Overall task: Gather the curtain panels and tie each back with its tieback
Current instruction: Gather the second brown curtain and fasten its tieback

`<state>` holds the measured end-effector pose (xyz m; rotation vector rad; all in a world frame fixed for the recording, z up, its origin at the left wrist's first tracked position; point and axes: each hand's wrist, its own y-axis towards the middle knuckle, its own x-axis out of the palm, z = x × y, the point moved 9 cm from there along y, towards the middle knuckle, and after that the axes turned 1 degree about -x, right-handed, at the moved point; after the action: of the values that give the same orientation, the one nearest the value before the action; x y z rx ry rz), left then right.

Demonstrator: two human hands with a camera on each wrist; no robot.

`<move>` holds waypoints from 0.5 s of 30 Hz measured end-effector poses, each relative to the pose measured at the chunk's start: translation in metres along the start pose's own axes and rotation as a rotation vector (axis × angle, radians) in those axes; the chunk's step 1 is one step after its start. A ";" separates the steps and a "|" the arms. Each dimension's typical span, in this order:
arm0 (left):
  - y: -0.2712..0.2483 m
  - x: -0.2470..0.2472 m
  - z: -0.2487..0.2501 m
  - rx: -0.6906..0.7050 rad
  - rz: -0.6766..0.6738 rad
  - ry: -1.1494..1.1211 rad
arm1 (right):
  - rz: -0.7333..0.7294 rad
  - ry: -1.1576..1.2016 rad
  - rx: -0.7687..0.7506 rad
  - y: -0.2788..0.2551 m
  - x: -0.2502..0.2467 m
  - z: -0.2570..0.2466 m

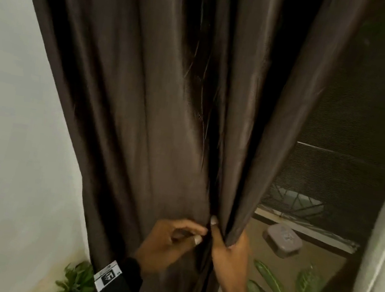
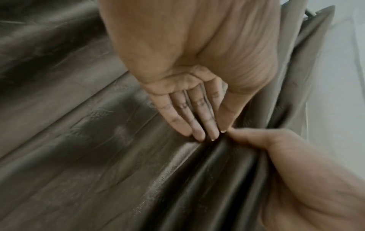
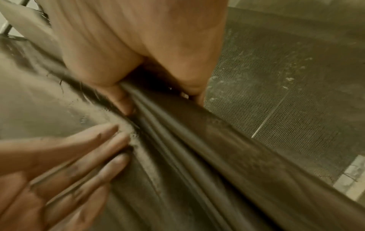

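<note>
Dark brown satin curtain panel (image 1: 144, 93): hangs in vertical folds, bunched narrow toward 6 o'clock; its gathered edge pleats lie at 5 o'clock.

The head view looks forward and down at the curtain (image 1: 141, 113); both wrist views sit close along each palm, sharing its gathered folds.

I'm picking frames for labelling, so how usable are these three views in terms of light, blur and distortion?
Head view: dim and soft, wide-angle lean on the wall, folds of the curtain go black, and the right hand shows its grip clearly. Left wrist view: motion blur smears the fabric, while the left hand stays fairly readable. Right wrist view: blurriest, with a yellowish cast, though the mesh screen is legible.
</note>
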<state>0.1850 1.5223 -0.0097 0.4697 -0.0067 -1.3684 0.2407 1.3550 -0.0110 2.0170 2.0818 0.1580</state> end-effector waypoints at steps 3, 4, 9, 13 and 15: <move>0.001 -0.067 -0.012 -0.020 0.442 0.014 | 0.114 -0.012 0.102 0.000 -0.007 0.023; -0.004 -0.089 -0.012 -0.005 0.615 0.018 | 0.127 -0.024 0.117 -0.001 -0.006 0.025; -0.002 -0.140 -0.018 -0.020 0.917 0.083 | 0.148 0.046 0.168 -0.008 0.017 0.009; 0.021 -0.138 -0.041 -0.023 0.667 0.007 | 0.127 0.116 0.183 -0.019 0.045 -0.010; 0.017 -0.127 -0.030 0.048 0.583 0.070 | 0.129 0.143 0.170 -0.024 0.059 -0.024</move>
<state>0.1817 1.6531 0.0018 0.5067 -0.1117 -0.7805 0.2108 1.4152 0.0007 2.3046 2.1130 0.1567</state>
